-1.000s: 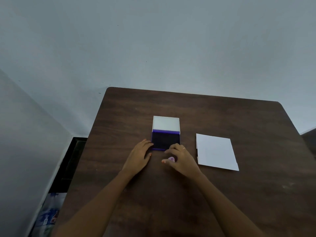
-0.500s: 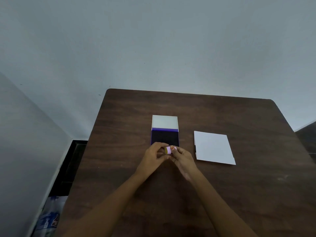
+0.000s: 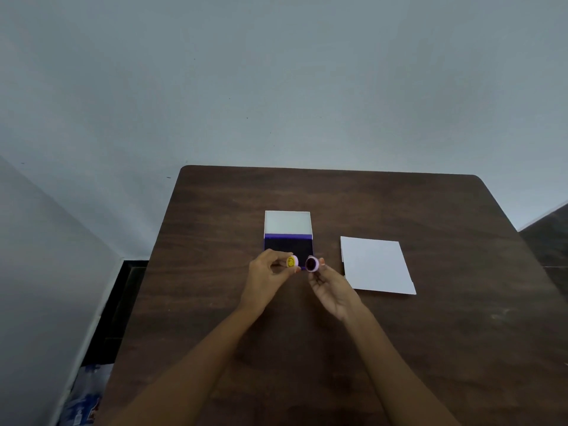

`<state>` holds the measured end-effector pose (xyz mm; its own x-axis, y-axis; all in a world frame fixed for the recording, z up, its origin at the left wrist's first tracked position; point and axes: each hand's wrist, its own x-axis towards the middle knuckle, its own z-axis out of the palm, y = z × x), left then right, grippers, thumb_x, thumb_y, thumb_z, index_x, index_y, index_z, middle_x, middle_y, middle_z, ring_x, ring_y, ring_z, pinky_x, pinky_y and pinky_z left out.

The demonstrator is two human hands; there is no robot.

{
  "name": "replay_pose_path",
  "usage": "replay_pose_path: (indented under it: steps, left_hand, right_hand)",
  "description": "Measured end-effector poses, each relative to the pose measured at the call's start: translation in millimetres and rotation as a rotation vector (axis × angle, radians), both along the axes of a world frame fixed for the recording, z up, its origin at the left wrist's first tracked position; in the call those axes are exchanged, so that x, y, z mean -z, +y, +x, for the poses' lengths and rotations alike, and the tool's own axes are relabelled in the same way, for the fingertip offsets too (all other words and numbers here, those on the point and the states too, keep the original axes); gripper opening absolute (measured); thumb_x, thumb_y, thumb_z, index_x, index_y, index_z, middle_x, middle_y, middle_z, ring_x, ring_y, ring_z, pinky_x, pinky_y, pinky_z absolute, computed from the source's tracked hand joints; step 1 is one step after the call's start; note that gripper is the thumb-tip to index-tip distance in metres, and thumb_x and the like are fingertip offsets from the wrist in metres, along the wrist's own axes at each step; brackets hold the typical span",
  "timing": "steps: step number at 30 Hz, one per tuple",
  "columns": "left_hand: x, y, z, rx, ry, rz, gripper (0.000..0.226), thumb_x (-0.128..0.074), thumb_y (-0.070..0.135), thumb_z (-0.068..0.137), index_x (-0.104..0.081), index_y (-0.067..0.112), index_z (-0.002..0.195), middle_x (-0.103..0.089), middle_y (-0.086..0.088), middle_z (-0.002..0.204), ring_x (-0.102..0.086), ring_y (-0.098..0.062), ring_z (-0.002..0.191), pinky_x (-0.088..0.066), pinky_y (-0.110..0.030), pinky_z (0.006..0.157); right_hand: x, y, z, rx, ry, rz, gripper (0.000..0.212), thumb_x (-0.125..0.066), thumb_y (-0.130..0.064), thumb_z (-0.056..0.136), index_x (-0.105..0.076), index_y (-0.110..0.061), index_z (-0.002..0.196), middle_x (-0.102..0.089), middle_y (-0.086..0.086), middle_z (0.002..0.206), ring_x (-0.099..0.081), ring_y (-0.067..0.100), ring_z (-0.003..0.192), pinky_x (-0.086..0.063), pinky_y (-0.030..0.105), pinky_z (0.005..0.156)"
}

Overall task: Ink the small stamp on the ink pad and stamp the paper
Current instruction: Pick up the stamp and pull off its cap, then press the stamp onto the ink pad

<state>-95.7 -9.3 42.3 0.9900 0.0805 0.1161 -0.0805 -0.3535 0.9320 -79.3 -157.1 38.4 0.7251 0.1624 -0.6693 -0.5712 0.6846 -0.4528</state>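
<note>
Above the desk (image 3: 215,241) centre, just before the open ink pad (image 3: 289,246), left hand (image 3: 266,273) pinches the yellow-faced cap (image 3: 292,261); right hand (image 3: 333,287) pinches the small stamp (image 3: 312,264), inked face toward camera. Paper (image 3: 376,265) lies toward the right edge.

The single head-worn wide-angle camera looked forward and down from above the near edge of the dark wooden table (image 3: 399,210), facing twelve o'clock toward the pale wall (image 3: 276,72). It sat at arm's reach, both forearms entering from six o'clock. The wall filled the upper part of the picture, and floor showed at nine o'clock. No second view existed to share scene.
</note>
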Motion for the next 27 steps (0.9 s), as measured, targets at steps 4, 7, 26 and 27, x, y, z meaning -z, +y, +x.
replay_pose_path:
  steps: [4,7,26,27]
  left_hand:
    - [15,10,-4,0.149,0.164,0.234,0.029,-0.067,0.014,0.077,-0.060,0.016,0.105,-0.058,0.000,0.107,-0.055,-0.004,0.093,-0.042,-0.009,0.075]
    - [26,11,-8,0.315,0.246,0.433,0.032,-0.061,0.018,0.082,-0.054,0.017,0.114,-0.051,-0.003,0.122,-0.050,-0.012,0.108,-0.037,-0.020,0.090]
    - [37,28,5,0.196,0.142,0.485,0.025,-0.055,0.029,0.086,-0.052,0.020,0.109,-0.056,-0.004,0.113,-0.047,-0.004,0.092,-0.039,-0.020,0.080]
    - [36,32,8,0.150,0.135,0.462,0.027,-0.057,0.028,0.086,-0.051,0.020,0.111,-0.055,-0.005,0.115,-0.048,-0.005,0.094,-0.040,-0.021,0.082]
  right_hand:
    - [-1,-10,2,0.056,0.052,0.144,0.014,-0.051,-0.003,0.087,-0.060,-0.003,0.097,-0.063,0.015,0.100,-0.060,0.020,0.089,-0.058,0.023,0.054]
    - [-1,-13,3,0.066,0.051,0.214,0.027,-0.049,-0.004,0.088,-0.051,-0.003,0.115,-0.063,0.015,0.102,-0.060,0.019,0.087,-0.058,0.023,0.056]
    - [-2,1,30,-0.051,-0.043,-0.131,0.012,-0.057,-0.008,0.086,-0.064,-0.008,0.095,-0.063,0.013,0.102,-0.061,0.020,0.092,-0.058,0.024,0.064]
    - [-2,4,33,-0.103,-0.081,-0.259,0.012,-0.057,-0.009,0.086,-0.064,-0.010,0.095,-0.064,0.011,0.101,-0.061,0.018,0.092,-0.056,0.024,0.067]
